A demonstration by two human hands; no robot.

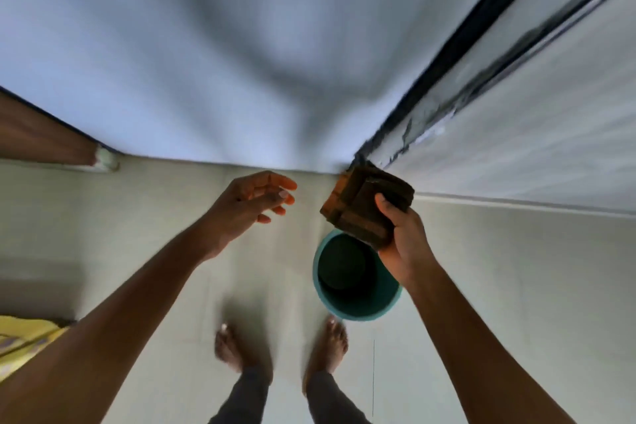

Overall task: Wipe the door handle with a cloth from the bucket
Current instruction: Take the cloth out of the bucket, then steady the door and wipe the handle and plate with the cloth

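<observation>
My right hand [404, 237] grips a folded brown and orange cloth [364, 205], held above the far rim of a teal bucket [392, 299] that stands on the tiled floor. My left hand [256, 198] hovers to the left of the cloth, fingers apart, holding nothing. A gap separates it from the cloth. A white door [206, 62] fills the upper part of the view. No door handle is in view.
A dark gap and door frame [457, 55] run diagonally at the right, with a white wall panel [550, 131] beyond. A brown wooden piece [44, 138] is at the left. My bare feet [241, 348] stand near the bucket. Yellow fabric [24, 337] lies at lower left.
</observation>
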